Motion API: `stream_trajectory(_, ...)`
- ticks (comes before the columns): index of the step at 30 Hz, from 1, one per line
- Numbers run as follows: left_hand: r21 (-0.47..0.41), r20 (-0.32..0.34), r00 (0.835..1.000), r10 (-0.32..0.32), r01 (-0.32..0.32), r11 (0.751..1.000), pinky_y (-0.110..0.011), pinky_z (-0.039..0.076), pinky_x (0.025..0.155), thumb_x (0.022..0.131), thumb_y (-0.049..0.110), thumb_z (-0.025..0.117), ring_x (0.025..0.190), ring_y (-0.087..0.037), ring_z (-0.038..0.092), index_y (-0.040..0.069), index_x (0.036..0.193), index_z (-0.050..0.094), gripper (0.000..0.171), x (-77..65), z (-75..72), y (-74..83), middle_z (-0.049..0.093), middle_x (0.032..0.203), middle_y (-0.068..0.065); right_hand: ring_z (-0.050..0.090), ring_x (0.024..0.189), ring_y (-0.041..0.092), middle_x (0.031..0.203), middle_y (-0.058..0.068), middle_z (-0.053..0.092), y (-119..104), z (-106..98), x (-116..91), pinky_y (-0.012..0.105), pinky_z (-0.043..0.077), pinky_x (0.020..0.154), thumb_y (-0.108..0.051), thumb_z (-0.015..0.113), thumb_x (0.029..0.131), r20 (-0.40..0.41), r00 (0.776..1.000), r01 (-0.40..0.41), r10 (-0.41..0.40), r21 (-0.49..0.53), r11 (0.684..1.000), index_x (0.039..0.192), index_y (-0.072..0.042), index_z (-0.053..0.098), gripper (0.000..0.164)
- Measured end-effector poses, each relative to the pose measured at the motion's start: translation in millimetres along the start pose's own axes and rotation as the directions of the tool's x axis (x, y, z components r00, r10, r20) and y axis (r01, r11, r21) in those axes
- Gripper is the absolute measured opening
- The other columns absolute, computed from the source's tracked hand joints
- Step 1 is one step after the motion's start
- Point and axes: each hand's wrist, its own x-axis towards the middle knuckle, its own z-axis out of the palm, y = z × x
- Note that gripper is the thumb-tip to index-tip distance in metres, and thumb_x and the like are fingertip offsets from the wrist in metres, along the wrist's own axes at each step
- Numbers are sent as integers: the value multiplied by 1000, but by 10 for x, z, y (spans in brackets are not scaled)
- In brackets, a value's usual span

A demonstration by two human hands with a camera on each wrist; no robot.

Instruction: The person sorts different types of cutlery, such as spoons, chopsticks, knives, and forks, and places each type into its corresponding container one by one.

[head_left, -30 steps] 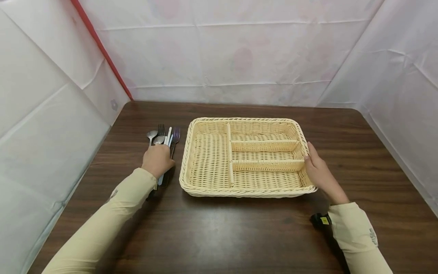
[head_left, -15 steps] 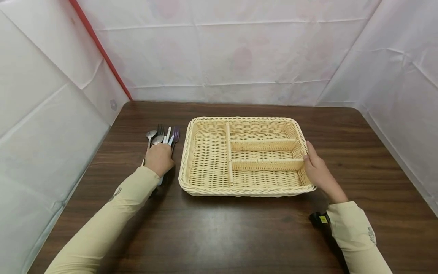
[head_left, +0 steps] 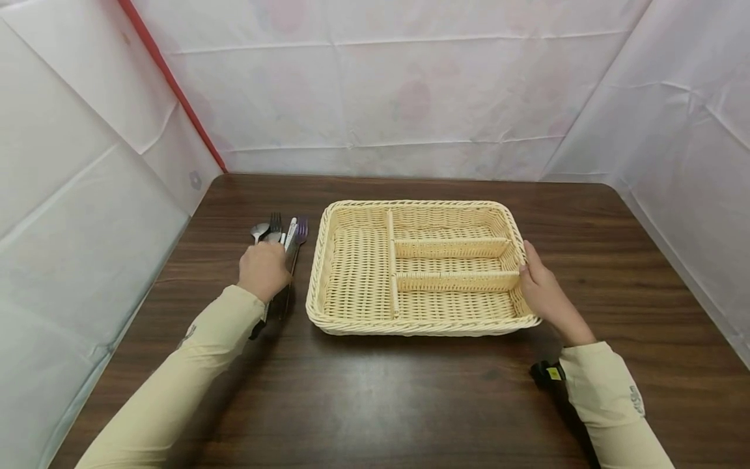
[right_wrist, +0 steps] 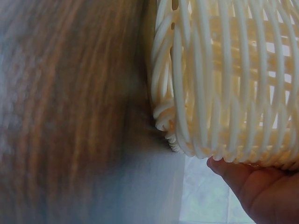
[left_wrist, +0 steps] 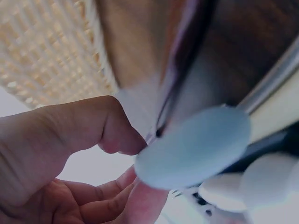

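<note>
At the left, my left hand reaches down over a bunch of cutlery. In the left wrist view its thumb and fingers pinch the rounded end of a light blue handle; it looks like a knife's. Beyond the knuckles in the head view show a spoon, a dark fork and a purple fork. The hand hides most of the handles. My right hand grips the right rim of a cream woven basket, thumb over the edge; the right wrist view shows the basket's wall close up.
Dividers split the basket into one tall left compartment and three on the right. It stands on a dark wooden table. White patterned sheeting hangs behind the table and along both sides.
My left hand has shifted slightly left and up; the light blue end seen below it earlier no longer shows in the head view. The right hand and basket have stayed nearly still.
</note>
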Motion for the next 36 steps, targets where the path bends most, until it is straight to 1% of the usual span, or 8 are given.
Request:
stream_trajectory(4,-13,-19,1000,10,-10,1000,-55,46,47,63,6,71,53,-43,57,8,53,42,30,-26,-142,-14,51,54,-16,12,136,49,148,37,7,9,2,7,57,13,109,-12,21,103,0,1000,4,-4,0,1000,147,9,-1,54)
stream_trajectory(9,-3,-83,996,39,-39,999,-47,41,38,64,-2,66,44,-28,44,11,53,34,36,-83,-365,21,37,50,-5,11,137,48,149,37,7,14,7,13,56,12,109,-11,20,103,2,1000,4,-4,5,1000,147,8,-2,54)
stream_trajectory(12,-7,-145,987,74,-76,997,-38,31,35,62,-6,60,46,-20,30,13,54,30,37,-105,-482,65,26,51,1,10,137,48,149,36,6,11,10,13,56,11,109,-11,20,103,5,1000,1,-1,10,1000,147,8,-3,54)
stream_trajectory(16,-9,-200,972,126,-131,991,-36,28,34,62,-7,63,45,-19,28,10,55,36,33,-120,-609,155,27,50,2,8,137,47,149,36,4,1,12,7,56,11,109,-11,19,102,13,1000,-6,5,19,1000,147,8,-4,54)
stream_trajectory(21,-4,-231,950,209,-216,976,-41,34,35,62,-8,63,44,-21,34,5,59,45,23,-114,-754,400,36,49,-2,8,138,47,150,35,3,-3,7,-1,56,10,110,-11,19,103,16,1000,-10,9,31,999,148,7,-5,54)
stream_trajectory(26,13,-276,914,298,-307,952,-41,34,36,61,-13,54,47,-19,30,8,58,41,25,-103,-861,712,32,49,0,6,139,45,151,33,1,-1,-6,-2,55,9,110,-13,19,103,23,1000,-16,15,37,999,148,5,-6,54)
stream_trajectory(32,-3,-276,876,396,-413,911,-33,26,38,62,-19,46,53,-15,20,12,56,31,35,-109,-954,1070,18,57,5,6,138,46,150,34,2,1,-2,-3,55,9,110,-13,19,103,18,1000,-6,6,41,999,147,7,-5,54)
stream_trajectory(36,6,-274,853,444,-460,888,-36,36,37,64,-20,45,50,-15,26,11,55,35,34,-102,-963,1279,24,54,4,7,138,47,149,36,3,7,2,2,56,10,109,-11,19,103,12,1000,7,-8,40,999,147,8,-4,54)
